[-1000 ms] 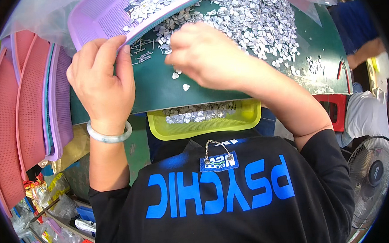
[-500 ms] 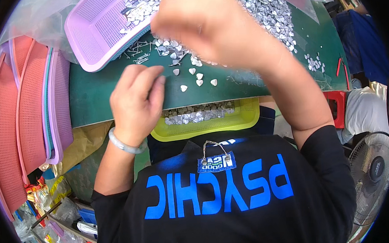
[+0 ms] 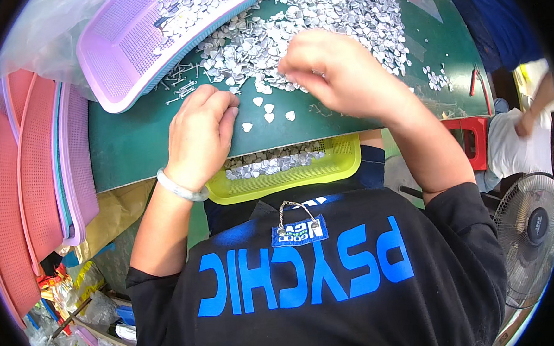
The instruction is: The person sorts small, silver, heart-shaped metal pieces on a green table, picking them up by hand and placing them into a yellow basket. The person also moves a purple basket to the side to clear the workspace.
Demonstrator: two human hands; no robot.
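Observation:
Silvery heart-shaped pieces [image 3: 330,11] lie in a large heap at the far side of the green table [image 3: 135,143]. At the heap's near edge is my right hand [image 3: 341,74], thumb and fingertips pinched together. My left hand [image 3: 201,130] rests near the table's front edge with curled fingers and thumb pressed to the forefinger. What either hand holds, if anything, is too small or hidden to make out. Several loose heart pieces [image 3: 269,117] lie between the hands. Beyond my left hand are small metal pins [image 3: 183,83].
A purple basket [image 3: 108,56] with heart pieces stands far left, stacked on a blue one. Below the table edge is a yellow-green basket [image 3: 346,159] holding more pieces. Stacked baskets [image 3: 39,181] stand left; a fan [image 3: 531,233] and red stool [image 3: 468,142] right. Another person's hand [image 3: 527,123] shows.
My right hand, blurred and raised before, has come down to the heap's near edge. My left hand stays nearly in place, still curled. Another person's arm has appeared at the right.

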